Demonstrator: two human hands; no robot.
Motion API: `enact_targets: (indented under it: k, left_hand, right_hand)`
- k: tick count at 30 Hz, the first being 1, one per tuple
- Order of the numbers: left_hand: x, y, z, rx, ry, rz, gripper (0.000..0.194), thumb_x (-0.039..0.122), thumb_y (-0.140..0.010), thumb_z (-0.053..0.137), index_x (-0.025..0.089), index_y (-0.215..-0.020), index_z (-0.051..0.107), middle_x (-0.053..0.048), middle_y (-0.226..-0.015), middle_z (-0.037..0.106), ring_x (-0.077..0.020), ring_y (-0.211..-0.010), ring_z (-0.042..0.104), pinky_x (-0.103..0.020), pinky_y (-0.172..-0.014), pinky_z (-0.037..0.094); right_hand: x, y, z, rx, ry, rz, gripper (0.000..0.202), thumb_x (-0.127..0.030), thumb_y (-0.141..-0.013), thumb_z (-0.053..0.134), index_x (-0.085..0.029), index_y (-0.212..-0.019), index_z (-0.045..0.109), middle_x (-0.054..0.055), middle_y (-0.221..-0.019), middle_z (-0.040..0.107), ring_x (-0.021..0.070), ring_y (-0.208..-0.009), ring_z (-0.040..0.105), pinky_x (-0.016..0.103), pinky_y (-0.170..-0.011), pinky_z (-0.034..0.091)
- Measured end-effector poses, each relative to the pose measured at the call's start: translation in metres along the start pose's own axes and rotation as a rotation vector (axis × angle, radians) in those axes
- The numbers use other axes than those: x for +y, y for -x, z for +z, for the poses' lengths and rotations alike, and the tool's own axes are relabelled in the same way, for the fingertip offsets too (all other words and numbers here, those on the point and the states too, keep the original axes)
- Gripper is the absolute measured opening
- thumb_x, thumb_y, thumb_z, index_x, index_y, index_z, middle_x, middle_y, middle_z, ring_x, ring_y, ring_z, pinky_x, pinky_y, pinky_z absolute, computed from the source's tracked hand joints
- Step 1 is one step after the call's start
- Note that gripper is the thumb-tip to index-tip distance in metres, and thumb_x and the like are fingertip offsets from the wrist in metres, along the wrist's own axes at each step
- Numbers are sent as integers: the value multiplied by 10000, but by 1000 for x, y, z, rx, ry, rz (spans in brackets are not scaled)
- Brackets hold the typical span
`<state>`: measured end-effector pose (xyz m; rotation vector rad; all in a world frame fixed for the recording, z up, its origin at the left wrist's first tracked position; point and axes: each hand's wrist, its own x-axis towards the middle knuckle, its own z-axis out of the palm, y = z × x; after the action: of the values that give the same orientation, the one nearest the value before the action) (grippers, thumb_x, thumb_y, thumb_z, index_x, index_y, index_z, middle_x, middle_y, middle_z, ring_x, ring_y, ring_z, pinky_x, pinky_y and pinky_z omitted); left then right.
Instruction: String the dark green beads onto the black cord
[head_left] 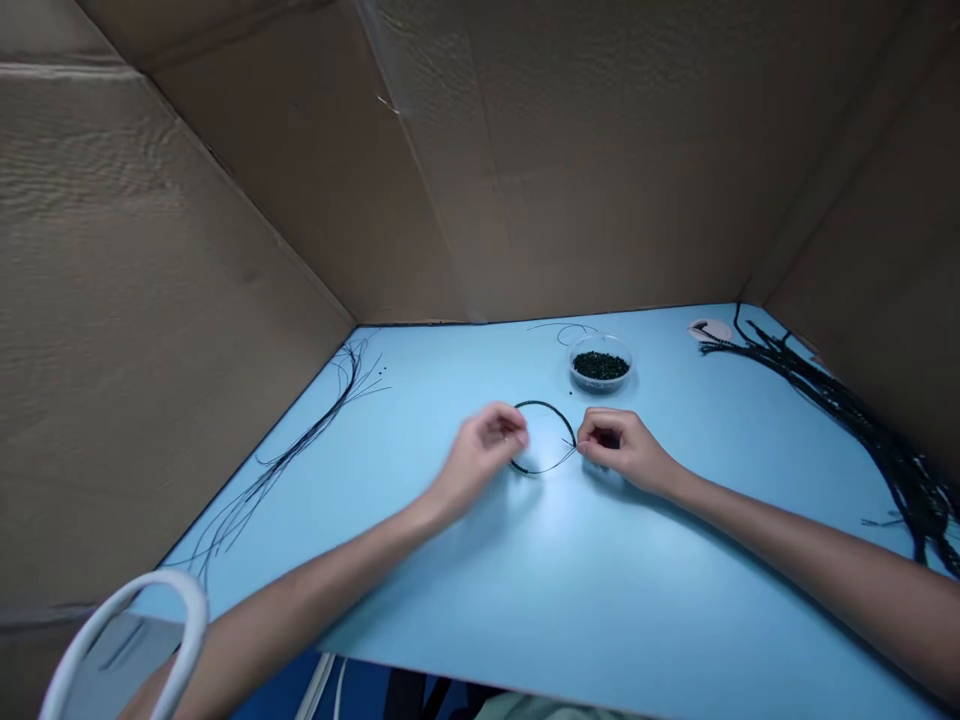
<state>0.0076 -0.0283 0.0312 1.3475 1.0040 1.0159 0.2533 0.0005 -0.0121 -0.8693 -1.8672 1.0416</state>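
Between my two hands a thin dark string threaded with small dark beads forms a loop above the blue tabletop. Its upper side is beaded, and part of its lower side is bare thread. My right hand pinches the string at the loop's right side, where a few loose thread ends stick out. At the left side, my left hand has its fingers curled in against the beaded string. Slight blur and the fingers themselves hide the exact contact there.
A clear round dish of dark beads stands behind the loop. Loose dark threads lie along the left edge. Bundled beaded strands run down the right side, by a white disc. Cardboard walls enclose the table; a white curved tube rises front left.
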Motion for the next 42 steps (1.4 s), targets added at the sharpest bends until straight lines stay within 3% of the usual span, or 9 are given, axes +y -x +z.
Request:
enact_targets:
  k: [3,7,15,22,25,28,30,35,42]
  left_hand:
    - [-11,-15,20,-61,127,19,187,204,-842,816,136,-937,670,-52,-953,682,-176,-862,655,-308,-790,547]
    - [-19,-31,34,-52,360,37,198,208,-748,692,187,-858,529,-26,-898,606,-170,-828,604,-313,-773,507]
    - [-28,-36,15,-142,694,-196,326,121,-631,702,174,-911,544,-65,-948,628,-206,-886,636,-336,-787,511]
    - [-33,-39,12,-178,767,-231,394,79,-630,761,181,-943,545,-52,-952,623,-194,-883,631,-320,-785,514]
    - [-35,-36,11,-236,561,-94,312,117,-753,758,191,-977,554,-59,-967,617,-191,-867,631,-330,-778,528]
    - [-34,-29,11,-310,-22,276,175,67,-879,694,185,-989,626,-87,-976,647,-206,-905,636,-351,-825,530]
    - [-32,-24,12,-301,-267,450,183,55,-903,681,178,-1036,654,-115,-1036,656,-216,-933,641,-349,-830,539]
    - [-31,-20,16,-206,-434,483,143,91,-952,654,166,-1073,670,-129,-1068,635,-229,-976,648,-343,-847,551]
    - [-37,-20,15,-219,-419,469,108,98,-975,599,182,-1006,660,-115,-1074,628,-224,-976,651,-338,-849,548]
  right_hand:
    - [0,0,-1,10,-8,25,153,-198,-898,668,-172,-747,664,-14,-705,567,141,-627,513,267,-592,389]
    - [-2,0,-2,5,-24,54,160,-179,-894,674,-176,-734,662,-11,-713,570,141,-635,513,267,-596,399]
    - [0,1,-7,-54,-68,114,140,-126,-884,671,-191,-761,685,12,-753,601,162,-673,543,290,-616,425]
    - [1,2,-7,-76,-60,122,165,-108,-900,663,-219,-778,669,16,-750,587,176,-675,539,307,-605,445]
    - [0,2,-6,-66,-57,113,170,-113,-911,666,-227,-785,674,20,-747,592,181,-670,543,310,-595,453]
    - [0,2,-6,-62,-56,102,163,-127,-922,670,-229,-796,683,19,-743,589,183,-670,542,311,-593,452]
    - [0,2,-7,-66,-56,99,155,-134,-932,668,-227,-810,691,19,-751,589,183,-679,546,314,-600,454]
    - [-2,3,-5,-73,-30,56,145,-138,-949,664,-227,-841,698,25,-771,600,187,-686,557,326,-614,467]
    - [-6,6,1,-71,86,-76,133,-147,-966,636,-250,-907,696,42,-794,622,208,-684,588,353,-604,467]
